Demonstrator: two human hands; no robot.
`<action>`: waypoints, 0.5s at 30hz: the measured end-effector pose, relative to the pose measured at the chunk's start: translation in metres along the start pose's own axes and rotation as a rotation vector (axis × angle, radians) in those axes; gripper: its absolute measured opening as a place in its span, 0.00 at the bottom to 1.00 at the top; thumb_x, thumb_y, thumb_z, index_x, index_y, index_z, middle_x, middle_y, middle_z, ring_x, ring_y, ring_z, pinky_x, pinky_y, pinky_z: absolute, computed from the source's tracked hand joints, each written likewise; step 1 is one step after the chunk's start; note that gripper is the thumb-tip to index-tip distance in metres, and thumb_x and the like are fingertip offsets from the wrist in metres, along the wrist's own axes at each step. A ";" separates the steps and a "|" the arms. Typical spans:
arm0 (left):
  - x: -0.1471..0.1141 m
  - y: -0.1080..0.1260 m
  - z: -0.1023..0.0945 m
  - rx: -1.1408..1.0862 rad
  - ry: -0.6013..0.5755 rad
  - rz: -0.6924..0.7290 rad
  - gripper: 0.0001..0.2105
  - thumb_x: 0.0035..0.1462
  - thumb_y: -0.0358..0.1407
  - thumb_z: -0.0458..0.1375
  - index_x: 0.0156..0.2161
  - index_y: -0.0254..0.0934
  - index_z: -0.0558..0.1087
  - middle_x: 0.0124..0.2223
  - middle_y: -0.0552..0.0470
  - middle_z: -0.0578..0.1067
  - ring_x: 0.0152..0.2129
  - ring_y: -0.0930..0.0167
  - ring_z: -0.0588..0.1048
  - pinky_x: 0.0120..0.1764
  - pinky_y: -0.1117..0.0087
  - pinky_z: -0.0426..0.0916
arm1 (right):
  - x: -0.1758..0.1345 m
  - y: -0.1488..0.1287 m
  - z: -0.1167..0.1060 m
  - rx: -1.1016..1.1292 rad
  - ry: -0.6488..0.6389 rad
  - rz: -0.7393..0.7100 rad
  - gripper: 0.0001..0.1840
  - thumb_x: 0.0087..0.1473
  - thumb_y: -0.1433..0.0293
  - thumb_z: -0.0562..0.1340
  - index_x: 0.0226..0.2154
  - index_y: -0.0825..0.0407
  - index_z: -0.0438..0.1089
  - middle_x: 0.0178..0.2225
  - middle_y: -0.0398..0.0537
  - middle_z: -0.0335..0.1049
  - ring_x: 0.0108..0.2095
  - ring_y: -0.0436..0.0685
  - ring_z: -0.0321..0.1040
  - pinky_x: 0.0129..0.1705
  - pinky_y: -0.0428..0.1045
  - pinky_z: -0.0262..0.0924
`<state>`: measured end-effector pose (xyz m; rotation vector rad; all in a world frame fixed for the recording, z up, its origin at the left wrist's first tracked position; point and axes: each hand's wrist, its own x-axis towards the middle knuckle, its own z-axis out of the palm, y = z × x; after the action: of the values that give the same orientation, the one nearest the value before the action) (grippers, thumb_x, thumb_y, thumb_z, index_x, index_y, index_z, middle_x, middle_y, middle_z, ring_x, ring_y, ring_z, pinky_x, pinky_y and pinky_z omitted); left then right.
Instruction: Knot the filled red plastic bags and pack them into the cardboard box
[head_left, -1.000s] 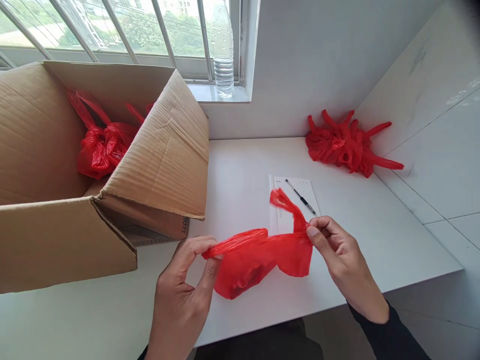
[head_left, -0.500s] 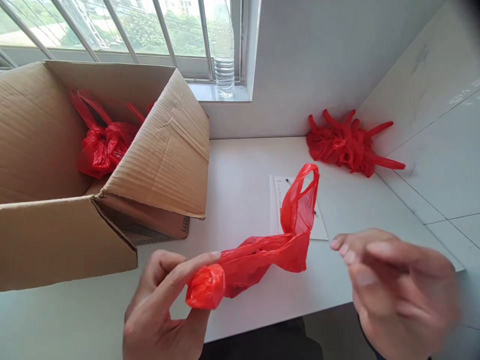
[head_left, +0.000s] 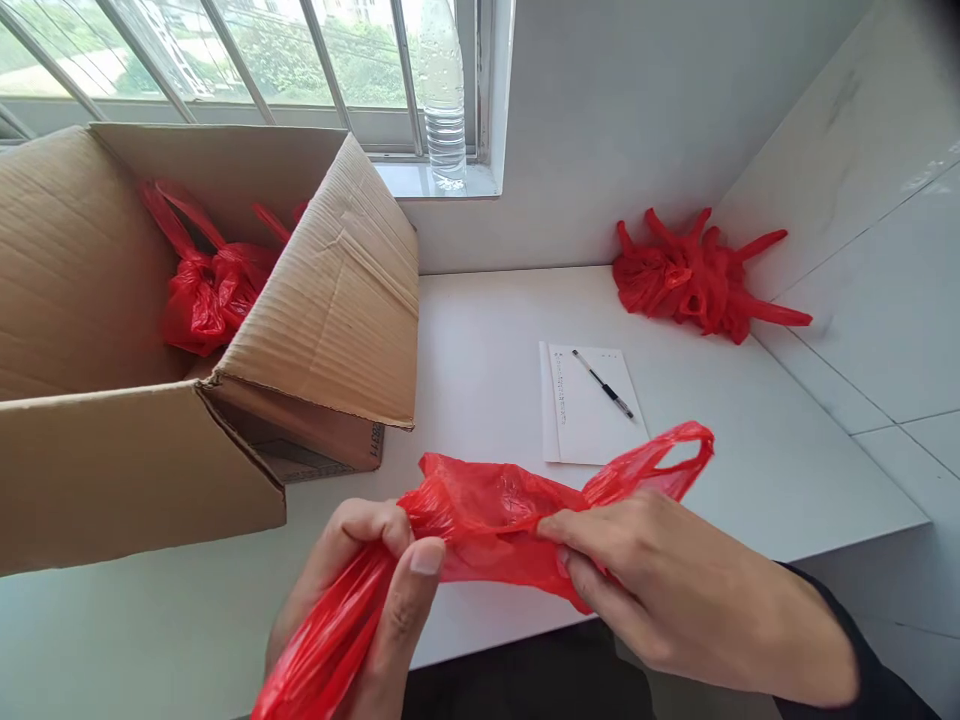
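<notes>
A red plastic bag [head_left: 495,510] is stretched between my two hands above the front of the white table. My left hand [head_left: 360,600] is closed round its gathered part, with the bunched plastic running down to the lower left. Thumb and fingers of my right hand [head_left: 637,580] pinch the bag's side near its handle. That looped handle [head_left: 686,450] sticks up beyond my right hand. Whether anything is inside the bag, I cannot tell.
On the left stands an open cardboard box [head_left: 330,290] with red bags [head_left: 214,295] inside. A notepad [head_left: 600,435] with a pen [head_left: 604,385] lies mid-table. More red bags [head_left: 690,280] are heaped in the back right corner. A water bottle [head_left: 445,120] stands on the windowsill.
My right hand has come in from the right and taken hold of the bag. The left hand's grip has shifted, and the bunched plastic now points down-left. The notepad and pen are more exposed.
</notes>
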<state>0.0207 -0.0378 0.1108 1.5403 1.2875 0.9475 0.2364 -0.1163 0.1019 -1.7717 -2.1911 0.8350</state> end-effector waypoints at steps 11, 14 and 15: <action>0.005 -0.021 -0.002 -0.060 -0.320 -0.172 0.22 0.52 0.45 0.69 0.50 0.49 0.69 0.30 0.57 0.80 0.19 0.72 0.75 0.26 0.76 0.73 | 0.029 -0.011 0.015 -0.037 0.149 -0.016 0.17 0.63 0.80 0.52 0.52 0.52 0.65 0.38 0.48 0.74 0.33 0.59 0.72 0.31 0.53 0.65; 0.003 -0.020 -0.002 0.054 -0.225 -0.127 0.13 0.54 0.48 0.67 0.32 0.42 0.73 0.25 0.56 0.74 0.20 0.74 0.70 0.24 0.79 0.67 | 0.042 -0.017 0.017 0.081 0.034 -0.152 0.14 0.61 0.83 0.53 0.43 0.54 0.68 0.43 0.52 0.73 0.42 0.61 0.72 0.44 0.56 0.69; 0.002 -0.018 -0.001 0.057 -0.191 -0.152 0.16 0.55 0.49 0.66 0.28 0.40 0.71 0.24 0.56 0.72 0.20 0.75 0.68 0.24 0.80 0.65 | 0.046 -0.016 0.019 0.207 0.041 -0.163 0.13 0.63 0.81 0.53 0.42 0.53 0.68 0.43 0.51 0.74 0.44 0.60 0.72 0.47 0.56 0.69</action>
<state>0.0145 -0.0345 0.0938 1.5128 1.2831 0.6568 0.2022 -0.0803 0.0862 -1.4803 -2.1037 0.9402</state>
